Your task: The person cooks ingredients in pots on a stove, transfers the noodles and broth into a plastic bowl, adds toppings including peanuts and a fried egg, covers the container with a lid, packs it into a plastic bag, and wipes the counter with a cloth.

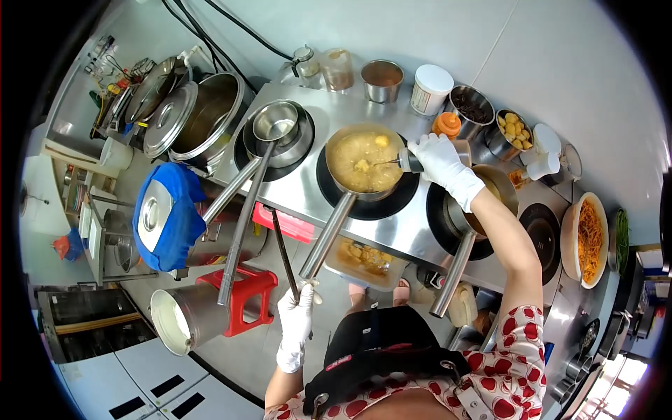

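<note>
In my right gloved hand [441, 162] is a bottle [411, 162], tipped sideways with its neck over the middle pan. A thin dark line runs from its mouth towards the food. That saucepan [344, 199] stands on a black burner and holds bubbling yellowish broth [357, 150] with yellow lumps in it. My left gloved hand [295, 320], low in front of the stove, is closed around long dark chopsticks [283, 248] pointing up and away. Its nearest pan part is the saucepan's long handle [327, 234]; the two look apart.
Another pan [490, 189] sits under my right forearm. On the left burner a ladle [275, 122] rests across a pot, its handle overhanging. Containers, including a white tub [432, 89] and an orange-capped bottle [446, 124], line the wall. A red stool [248, 304] stands below left.
</note>
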Motion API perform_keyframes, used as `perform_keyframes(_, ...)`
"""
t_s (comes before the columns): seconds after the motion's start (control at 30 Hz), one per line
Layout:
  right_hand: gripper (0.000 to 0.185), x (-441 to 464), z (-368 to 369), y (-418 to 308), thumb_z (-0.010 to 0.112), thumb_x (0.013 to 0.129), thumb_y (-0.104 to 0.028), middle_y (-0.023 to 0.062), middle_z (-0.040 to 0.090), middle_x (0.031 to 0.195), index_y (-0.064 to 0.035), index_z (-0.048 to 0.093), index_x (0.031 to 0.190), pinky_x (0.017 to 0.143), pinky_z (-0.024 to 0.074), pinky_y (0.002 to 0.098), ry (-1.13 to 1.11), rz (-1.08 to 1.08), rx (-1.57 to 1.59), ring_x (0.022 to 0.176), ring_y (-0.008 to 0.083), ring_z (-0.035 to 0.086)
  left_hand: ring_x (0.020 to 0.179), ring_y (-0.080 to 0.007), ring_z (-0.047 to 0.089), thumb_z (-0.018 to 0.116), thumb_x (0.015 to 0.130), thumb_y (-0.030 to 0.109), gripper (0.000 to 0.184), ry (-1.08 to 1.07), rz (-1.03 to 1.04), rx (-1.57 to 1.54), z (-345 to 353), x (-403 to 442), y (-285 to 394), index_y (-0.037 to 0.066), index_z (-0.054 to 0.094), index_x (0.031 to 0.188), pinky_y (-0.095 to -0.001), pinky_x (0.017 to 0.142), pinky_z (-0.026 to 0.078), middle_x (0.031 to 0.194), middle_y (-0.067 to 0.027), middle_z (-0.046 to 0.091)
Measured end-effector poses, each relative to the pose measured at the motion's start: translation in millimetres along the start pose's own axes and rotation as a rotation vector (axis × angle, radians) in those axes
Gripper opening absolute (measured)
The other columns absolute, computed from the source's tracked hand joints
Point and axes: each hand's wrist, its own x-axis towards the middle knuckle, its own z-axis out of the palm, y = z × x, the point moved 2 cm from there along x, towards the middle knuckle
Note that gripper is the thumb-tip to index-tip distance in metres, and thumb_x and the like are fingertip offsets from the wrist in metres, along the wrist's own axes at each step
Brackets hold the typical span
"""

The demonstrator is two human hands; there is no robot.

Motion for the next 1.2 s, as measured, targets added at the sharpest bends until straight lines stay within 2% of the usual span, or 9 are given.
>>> perform_keyframes(0.13,0.019,11.3,5.5,-8.3,0.055,0.079,-0.012,0.0056,0.060,0.080,-0.0083,0.058,0.097,0.068,0.0444,0.0372,0.052,0.047,-0.201,0.079,0.0223,0.061,0.054,-0.0004,0.038,0.057,0.094,0.017,0.019,-0.070,-0.028,-0.033,-7.3,12.8,2.6,0.003,0.067,0.101,-0.0169,0.051,0.030,0.066,0.0043,0.058)
perform_keyframes(0.23,0.028,8.1,6.9,-3.9,0.063,0.074,-0.016,0.0069,0.060,0.083,-0.0093,0.057,0.100,0.069,0.0456,0.0387,0.017,0.087,-0.154,0.081,0.0242,0.061,0.054,-0.0005,0.037,0.058,0.094,0.018,0.019,-0.102,-0.017,-0.009,-5.9,20.4,3.0,0.003,0.067,0.101,-0.0172,0.051,0.030,0.066,0.0041,0.058)
perform_keyframes(0.33,0.043,-6.3,-0.5,4.0,0.070,0.068,-0.017,0.0112,0.060,0.091,-0.0084,0.054,0.106,0.075,0.0469,0.0412,-0.007,0.144,0.137,0.088,0.0288,0.061,0.054,-0.0006,0.037,0.058,0.094,0.018,0.019,-0.121,-0.034,-0.010,-0.7,25.4,9.4,0.003,0.067,0.100,-0.0172,0.051,0.030,0.066,0.0039,0.059)
perform_keyframes(0.47,0.067,-30.1,-20.7,20.4,0.073,0.065,-0.019,0.0177,0.056,0.118,-0.0047,0.046,0.125,0.097,0.0404,0.0359,0.012,0.389,0.919,0.113,0.0320,0.053,0.054,-0.0007,0.038,0.058,0.094,0.017,0.019,-0.112,-0.033,-0.006,7.1,29.7,17.0,0.002,0.067,0.100,-0.0172,0.051,0.030,0.066,0.0035,0.059)
perform_keyframes(0.6,0.072,-67.3,-18.1,58.2,0.078,0.071,-0.011,0.0081,0.054,0.122,-0.0034,0.040,0.131,0.101,0.0378,0.0312,0.450,0.467,1.378,0.115,0.0167,0.049,0.052,-0.0005,0.036,0.055,0.095,0.015,0.018,-0.085,0.012,0.000,17.0,32.0,21.8,0.002,0.067,0.099,-0.0172,0.049,0.028,0.065,0.0027,0.058)
perform_keyframes(0.7,0.069,-88.4,-2.9,91.6,0.077,0.072,-0.008,0.0083,0.054,0.119,-0.0009,0.040,0.129,0.098,0.0402,0.0286,0.800,0.584,1.520,0.112,0.0163,0.051,0.050,-0.0009,0.036,0.054,0.095,0.017,0.020,-0.037,-0.005,0.004,26.5,29.5,20.8,0.001,0.066,0.098,-0.0176,0.047,0.027,0.063,0.0025,0.058)
perform_keyframes(0.9,0.069,-97.0,79.5,145.6,0.082,0.065,-0.012,0.0117,0.057,0.116,-0.0005,0.045,0.122,0.094,0.0427,0.0294,0.914,0.834,1.207,0.107,0.0199,0.054,0.048,-0.0006,0.033,0.053,0.096,0.017,0.018,-0.014,0.038,0.029,46.6,22.4,22.4,0.004,0.066,0.095,-0.0174,0.046,0.024,0.062,0.0030,0.057)
perform_keyframes(1.1,0.069,-97.9,129.2,144.9,0.082,0.064,-0.013,0.0133,0.057,0.117,0.0002,0.045,0.122,0.097,0.0413,0.0320,0.816,0.851,1.264,0.111,0.0220,0.054,0.046,-0.0004,0.029,0.052,0.097,0.019,0.020,0.046,0.040,0.027,57.7,12.5,15.3,0.005,0.065,0.093,-0.0179,0.043,0.020,0.060,0.0032,0.054)
perform_keyframes(1.2,0.076,-113.8,120.4,146.2,0.080,0.068,-0.017,0.0169,0.055,0.123,-0.0010,0.041,0.131,0.098,0.0400,0.0314,0.593,0.877,1.178,0.114,0.0232,0.053,0.044,-0.0002,0.028,0.052,0.097,0.020,0.021,0.028,0.059,0.006,66.6,8.5,14.4,0.004,0.063,0.092,-0.0178,0.042,0.019,0.059,0.0028,0.054)
